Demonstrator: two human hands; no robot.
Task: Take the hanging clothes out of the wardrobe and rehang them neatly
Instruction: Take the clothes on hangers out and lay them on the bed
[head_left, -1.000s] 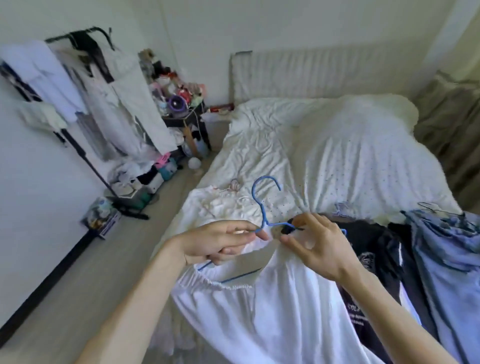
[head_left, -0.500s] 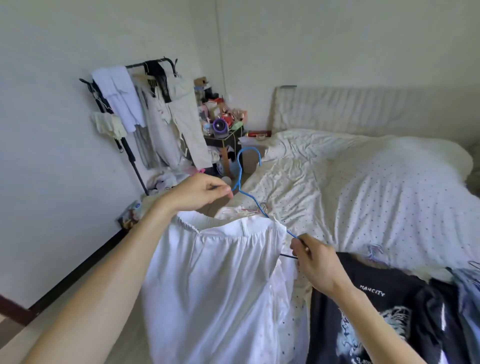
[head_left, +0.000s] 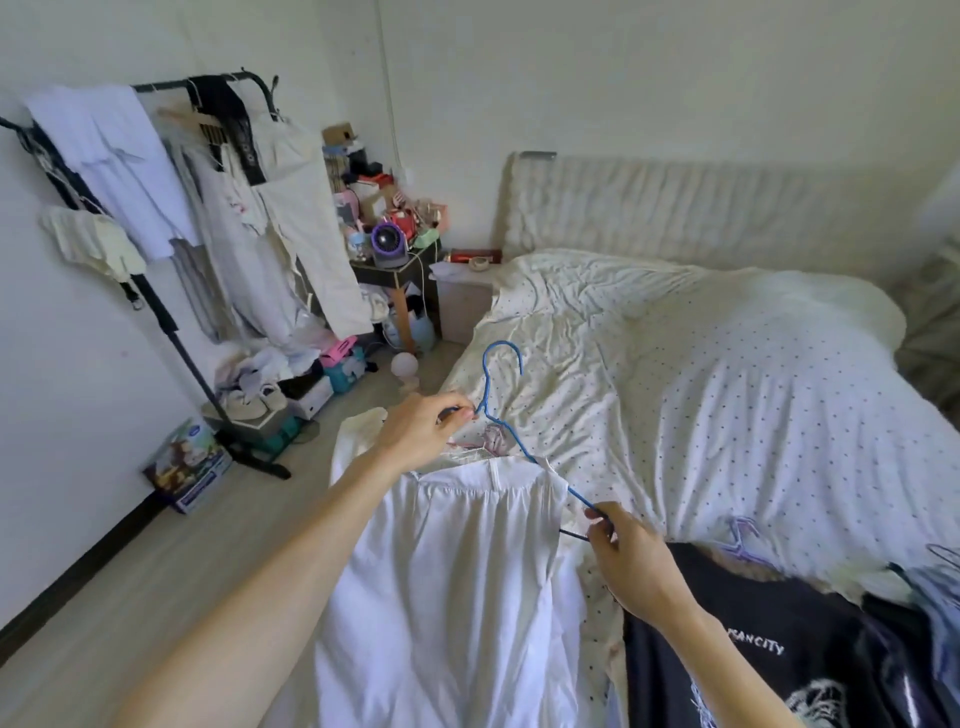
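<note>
White garment (head_left: 457, 571) on blue wire hanger (head_left: 484, 382), lower centre of frame, held up off the edge of the bed (head_left: 727, 389). The gathered top edge is threaded over the hanger's arm and the fabric hangs straight down toward the bottom edge. The hanger is tilted: hook up at centre, right-hand arm sloping down toward lower right.

Risk (judgement): the wire is thin and sloped, so the top edge could slide along it and bunch near the lower end, or drop off, if either pinch loosens. The loose hem may also drag across the bed when the garment is carried to the rack. The hook faces away from the rack, approx., so it likely needs turning before hooking on.

L hand (head_left: 423, 434), centre: fingers together, thumb and fingertips pinching the wire just below the hook. R hand (head_left: 628, 561), lower right of centre: fingers curled, pinching the hanger's lower end, beside the garment's side edge. Neither hand holds anything else.

Surroundings: black printed T-shirt (head_left: 779, 639) lies on the bed at lower right, just beside the R forearm. The clothes rack (head_left: 171, 332) stands at upper left, well apart, with pale garments draped over it unevenly.
</note>
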